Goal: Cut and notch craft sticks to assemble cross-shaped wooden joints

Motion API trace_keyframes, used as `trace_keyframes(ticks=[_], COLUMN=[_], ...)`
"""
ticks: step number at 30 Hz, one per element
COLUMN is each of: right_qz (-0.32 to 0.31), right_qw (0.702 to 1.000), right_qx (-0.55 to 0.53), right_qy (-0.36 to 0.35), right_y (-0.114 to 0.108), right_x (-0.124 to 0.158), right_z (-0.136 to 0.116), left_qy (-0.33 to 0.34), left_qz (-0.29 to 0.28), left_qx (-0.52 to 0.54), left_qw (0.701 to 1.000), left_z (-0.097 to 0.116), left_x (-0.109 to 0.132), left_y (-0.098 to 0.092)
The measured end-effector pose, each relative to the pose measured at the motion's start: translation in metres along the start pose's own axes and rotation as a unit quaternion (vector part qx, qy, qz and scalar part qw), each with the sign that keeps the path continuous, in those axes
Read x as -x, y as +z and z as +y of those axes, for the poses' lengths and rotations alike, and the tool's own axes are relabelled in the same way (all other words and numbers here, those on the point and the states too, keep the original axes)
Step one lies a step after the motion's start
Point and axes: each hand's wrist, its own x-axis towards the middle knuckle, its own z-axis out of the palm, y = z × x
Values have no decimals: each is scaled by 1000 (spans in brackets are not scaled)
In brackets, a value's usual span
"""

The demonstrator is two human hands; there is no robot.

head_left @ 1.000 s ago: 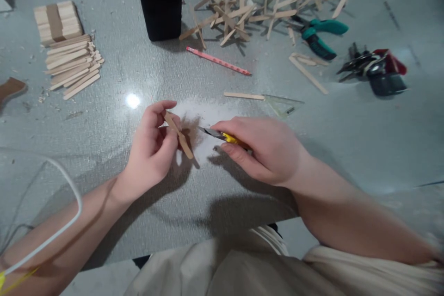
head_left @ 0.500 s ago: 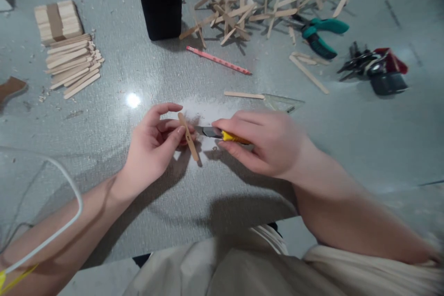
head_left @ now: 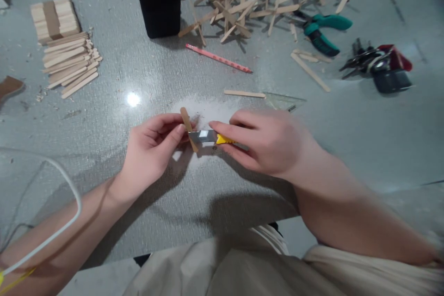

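My left hand (head_left: 156,141) pinches a wooden popsicle stick (head_left: 186,118) between thumb and fingers, tilted, just above the table. My right hand (head_left: 258,141) grips a yellow utility knife (head_left: 224,139), its blade (head_left: 204,136) pointing left. The blade's tip lies over the stick's middle, beside my left thumb; whether it cuts into the wood I cannot tell. Pale dust covers the table under both hands. Just beyond them lie another popsicle stick (head_left: 244,94) and a clear set square (head_left: 286,101), end to end.
Farther back are a pink pencil (head_left: 218,58), a black box-like object (head_left: 157,2) and a heap of crossed sticks (head_left: 229,9). Teal-handled pliers (head_left: 322,37) and a bunch of keys (head_left: 376,64) lie right. Stacked sticks (head_left: 71,62) lie left, and a white cable (head_left: 65,171) crosses my left forearm.
The knife blade has moved slightly left, from beside the popsicle stick to over it. My left index finger has curled in toward the stick. The view has shifted slightly.
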Motion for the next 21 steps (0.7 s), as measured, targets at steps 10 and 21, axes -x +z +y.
trace_keyframes(ticks=[10, 21], right_qz=[27, 39], right_qw=[1000, 999], right_qx=[8, 26], right_qy=[6, 2], right_y=[3, 2], right_x=[1, -1], right_z=[-4, -5], left_qy=[-63, -41], left_qz=[9, 30], left_qx=[38, -13], left_qw=[997, 999], left_z=[-8, -2], left_x=[0, 6], left_y=[0, 1])
